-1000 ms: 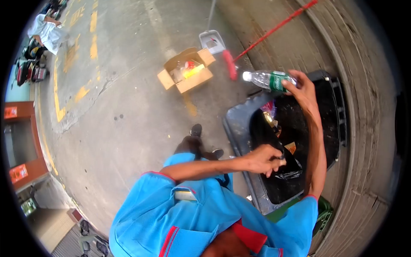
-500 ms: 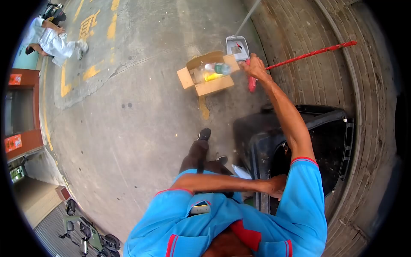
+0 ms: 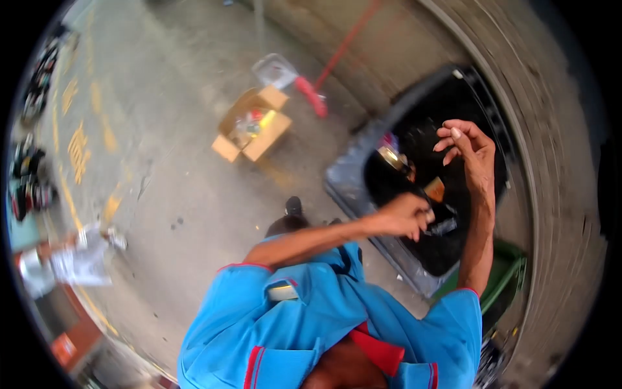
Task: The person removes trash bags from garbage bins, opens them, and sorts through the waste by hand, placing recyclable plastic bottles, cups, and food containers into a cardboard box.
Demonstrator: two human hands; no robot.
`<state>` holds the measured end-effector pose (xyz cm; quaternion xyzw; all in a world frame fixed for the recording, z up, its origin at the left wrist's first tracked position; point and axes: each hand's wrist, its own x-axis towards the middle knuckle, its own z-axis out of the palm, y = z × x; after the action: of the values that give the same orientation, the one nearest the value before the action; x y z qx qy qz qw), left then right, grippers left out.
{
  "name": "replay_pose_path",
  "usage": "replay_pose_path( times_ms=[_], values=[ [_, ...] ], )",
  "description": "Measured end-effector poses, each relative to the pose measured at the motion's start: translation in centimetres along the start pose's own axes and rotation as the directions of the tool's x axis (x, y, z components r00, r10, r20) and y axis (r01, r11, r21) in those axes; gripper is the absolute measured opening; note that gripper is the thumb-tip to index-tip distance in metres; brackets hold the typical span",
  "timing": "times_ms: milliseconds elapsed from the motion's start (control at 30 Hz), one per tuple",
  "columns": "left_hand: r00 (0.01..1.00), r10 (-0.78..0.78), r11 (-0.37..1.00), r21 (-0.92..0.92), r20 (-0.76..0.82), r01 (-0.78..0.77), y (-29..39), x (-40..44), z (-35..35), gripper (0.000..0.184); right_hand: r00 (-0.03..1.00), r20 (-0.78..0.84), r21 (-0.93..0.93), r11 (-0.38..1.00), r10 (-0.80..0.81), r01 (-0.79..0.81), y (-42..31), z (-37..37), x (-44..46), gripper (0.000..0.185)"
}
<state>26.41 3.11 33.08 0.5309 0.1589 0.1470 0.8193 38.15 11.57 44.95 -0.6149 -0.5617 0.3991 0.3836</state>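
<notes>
Right hand is hovering above an open dark bin, fingers half-curled and empty — left hand is hanging near an orange scrap inside, fingers bent, hold unclear — while a cardboard box is sitting beyond, near a dustpan.

The bin is black, the box brown.

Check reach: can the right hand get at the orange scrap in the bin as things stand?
Probably yes. The right hand looks open and empty over the bin, and nothing seems to cover the orange scrap; the left hand is nearby without blocking it. Depth is hard to judge.
</notes>
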Motion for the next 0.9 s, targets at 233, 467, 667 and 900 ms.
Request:
replay_pose_path(
  times_ms=[233,467,667,900],
  values=[
    [0.999,-0.053,0.998,-0.028,-0.007,0.053,4.5,0.4,-0.5,0.031,0.944,-0.152,0.234,0.939,0.293,-0.253,8.9,-10.7,-17.7,0.023],
    [1.0,-0.013,0.999,0.031,0.027,0.012,7.5,1.1,2.6,0.031,0.974,-0.067,-0.377,0.898,0.218,-0.227,18.3,-5.8,-18.8,0.032],
    [0.989,0.133,0.991,0.01,-0.072,-0.133,8.8,1.6,2.9,0.034,0.948,0.019,-0.647,0.727,0.317,-0.23,24.8,-3.7,-15.6,0.085],
    [0.974,0.163,0.986,0.054,-0.16,-0.156,8.0,1.2,2.5,0.034,0.915,0.261,-0.474,0.867,0.308,-0.156,28.6,-2.1,-15.8,0.051]
  ],
)
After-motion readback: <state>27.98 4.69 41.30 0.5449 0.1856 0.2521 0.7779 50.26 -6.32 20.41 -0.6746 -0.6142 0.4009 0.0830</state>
